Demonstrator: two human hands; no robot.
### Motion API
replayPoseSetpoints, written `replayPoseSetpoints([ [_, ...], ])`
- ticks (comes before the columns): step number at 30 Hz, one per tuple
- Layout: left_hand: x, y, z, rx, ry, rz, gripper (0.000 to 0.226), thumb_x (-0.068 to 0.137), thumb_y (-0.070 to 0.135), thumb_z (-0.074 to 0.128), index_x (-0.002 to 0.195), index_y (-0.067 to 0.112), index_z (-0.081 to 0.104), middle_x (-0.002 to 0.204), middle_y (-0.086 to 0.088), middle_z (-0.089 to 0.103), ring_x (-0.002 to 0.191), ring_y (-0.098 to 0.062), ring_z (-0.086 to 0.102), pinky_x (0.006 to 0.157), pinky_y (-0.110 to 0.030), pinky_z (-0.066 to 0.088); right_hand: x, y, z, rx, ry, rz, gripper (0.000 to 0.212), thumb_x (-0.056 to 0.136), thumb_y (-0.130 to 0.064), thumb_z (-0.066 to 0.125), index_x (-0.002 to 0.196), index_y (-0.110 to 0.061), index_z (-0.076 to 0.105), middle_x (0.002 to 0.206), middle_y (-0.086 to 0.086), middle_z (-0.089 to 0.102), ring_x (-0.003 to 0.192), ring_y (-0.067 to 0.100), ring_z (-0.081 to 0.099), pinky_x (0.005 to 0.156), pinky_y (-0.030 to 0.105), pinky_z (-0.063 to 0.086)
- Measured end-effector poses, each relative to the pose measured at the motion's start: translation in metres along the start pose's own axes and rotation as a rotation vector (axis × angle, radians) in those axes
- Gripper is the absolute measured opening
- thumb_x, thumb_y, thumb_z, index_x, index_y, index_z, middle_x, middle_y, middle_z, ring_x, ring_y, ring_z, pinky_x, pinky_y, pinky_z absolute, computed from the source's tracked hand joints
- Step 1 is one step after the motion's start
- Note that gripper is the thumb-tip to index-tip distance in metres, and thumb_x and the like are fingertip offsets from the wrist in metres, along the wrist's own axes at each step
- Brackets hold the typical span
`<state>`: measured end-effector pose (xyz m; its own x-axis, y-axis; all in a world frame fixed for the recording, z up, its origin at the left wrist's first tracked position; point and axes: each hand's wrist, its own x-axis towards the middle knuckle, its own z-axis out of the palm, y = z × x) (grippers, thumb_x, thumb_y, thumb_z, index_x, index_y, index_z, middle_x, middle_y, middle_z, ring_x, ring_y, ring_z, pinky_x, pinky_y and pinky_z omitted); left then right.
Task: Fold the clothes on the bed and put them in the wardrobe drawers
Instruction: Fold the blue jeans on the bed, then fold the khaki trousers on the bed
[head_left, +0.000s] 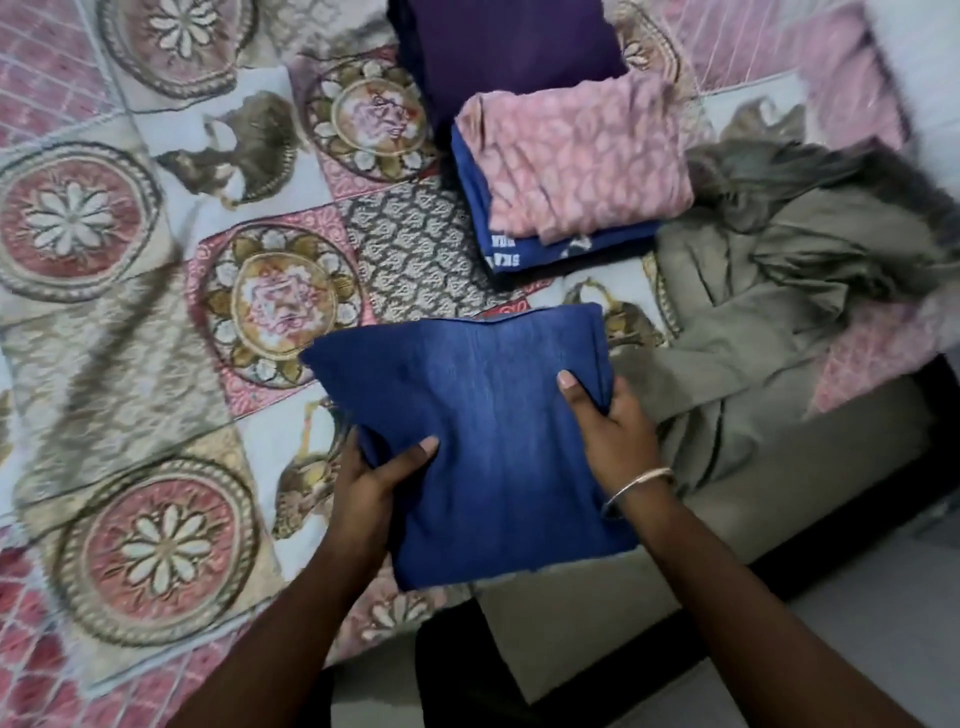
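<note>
Near the bed's (130, 322) front edge, the left hand (371, 486) and right hand (613, 434) each grip one side of a folded blue garment (483, 441), thumbs on top. Beyond it lies a folded pink garment (576, 161) stacked on a blue printed one (519, 249), a purple garment (509, 52) behind, and a crumpled olive garment (769, 291) to the right.

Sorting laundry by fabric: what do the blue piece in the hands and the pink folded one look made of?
Blue folded garment: probably denim or denim-look cotton, matte, with faded streaks. Pink folded garment: likely light woven fabric, pale repeating print; blur leaves it open.
</note>
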<state>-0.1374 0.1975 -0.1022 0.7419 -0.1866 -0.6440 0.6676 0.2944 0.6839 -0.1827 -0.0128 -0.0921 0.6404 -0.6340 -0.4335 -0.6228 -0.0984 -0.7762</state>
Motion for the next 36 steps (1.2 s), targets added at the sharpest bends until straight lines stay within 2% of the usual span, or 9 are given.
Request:
replayPoseSetpoints([
  [6,0.036,-0.026,0.066,-0.067,-0.030,-0.078,0.046,0.090,0.010,0.067,0.134,0.017,0.054,0.130,-0.002,0.065,0.118,-0.025,0.064,0.093,-0.041,0.052,0.069,0.000,-0.051,-0.122,0.035,-0.037,0.033,0.086,-0.049,0.068,0.104,-0.022,0.066,0.096,-0.008,0.070,0.088,0.010,0.065,0.083,0.032,0.053],
  [15,0.059,-0.061,0.151,-0.085,-0.104,-0.201,0.038,0.096,0.037,0.057,0.134,0.030,0.054,0.127,0.006,0.067,0.116,-0.018,0.065,0.094,-0.041,0.051,0.149,0.014,-0.125,-0.198,0.073,-0.043,0.034,0.085,-0.054,0.067,0.100,-0.023,0.068,0.093,-0.009,0.071,0.090,0.012,0.067,0.085,0.034,0.053],
  [18,0.066,-0.069,0.160,0.106,0.123,-0.072,0.037,0.092,0.032,0.068,0.126,0.026,0.053,0.121,0.000,0.069,0.111,-0.021,0.066,0.098,-0.050,0.051,0.162,0.031,-0.128,-0.188,-0.033,0.014,0.034,0.086,-0.055,0.066,0.105,-0.028,0.065,0.101,-0.011,0.070,0.097,0.012,0.066,0.093,0.037,0.053],
  [21,0.055,-0.066,0.162,0.521,0.530,0.270,0.067,0.080,0.029,0.072,0.137,0.014,0.041,0.130,-0.011,0.051,0.120,-0.028,0.052,0.107,-0.049,0.041,0.167,0.036,-0.129,-0.129,-0.100,0.048,0.023,0.093,-0.048,0.059,0.106,-0.029,0.062,0.095,-0.018,0.065,0.092,0.003,0.062,0.081,0.018,0.049],
  [23,0.046,-0.061,0.168,0.884,0.395,0.632,0.070,0.080,0.030,0.065,0.142,0.011,0.040,0.138,-0.013,0.044,0.131,-0.029,0.041,0.111,-0.043,0.033,0.167,0.038,-0.136,-0.164,0.054,-0.017,0.025,0.096,-0.046,0.056,0.102,-0.023,0.064,0.086,-0.015,0.063,0.082,0.005,0.059,0.069,0.011,0.042],
  [26,0.051,-0.063,0.188,1.372,-0.095,0.891,0.067,0.082,0.044,0.058,0.145,0.023,0.044,0.154,-0.004,0.039,0.147,-0.026,0.026,0.117,-0.048,0.022,0.171,0.052,-0.147,-0.386,0.512,-0.020,0.043,0.083,-0.049,0.068,0.108,-0.015,0.061,0.105,0.005,0.064,0.100,0.026,0.059,0.081,0.033,0.048],
  [29,0.067,-0.074,0.218,1.662,-0.333,0.812,0.085,0.077,0.061,0.051,0.154,0.043,0.019,0.166,0.001,0.006,0.153,-0.026,-0.002,0.119,-0.055,0.004,0.179,0.054,-0.160,-0.435,0.632,0.432,0.111,0.060,-0.069,0.078,0.146,-0.013,0.032,0.147,0.021,0.037,0.131,0.043,0.039,0.105,0.052,0.037],
  [31,0.076,-0.080,0.230,1.760,-0.374,0.699,0.090,0.076,0.068,0.045,0.152,0.052,-0.001,0.165,0.007,-0.014,0.151,-0.026,-0.017,0.115,-0.064,-0.004,0.180,0.047,-0.159,-0.378,0.572,0.556,0.133,0.052,-0.074,0.080,0.153,-0.012,0.019,0.154,0.021,0.029,0.138,0.042,0.033,0.110,0.052,0.029],
  [36,0.086,-0.089,0.233,1.820,-0.390,0.551,0.086,0.075,0.076,0.032,0.145,0.060,-0.014,0.157,0.017,-0.034,0.145,-0.024,-0.033,0.106,-0.074,-0.010,0.188,0.056,-0.165,-0.301,0.541,0.549,0.098,0.057,-0.061,0.086,0.133,-0.006,0.053,0.131,0.017,0.061,0.118,0.038,0.059,0.094,0.044,0.049],
])
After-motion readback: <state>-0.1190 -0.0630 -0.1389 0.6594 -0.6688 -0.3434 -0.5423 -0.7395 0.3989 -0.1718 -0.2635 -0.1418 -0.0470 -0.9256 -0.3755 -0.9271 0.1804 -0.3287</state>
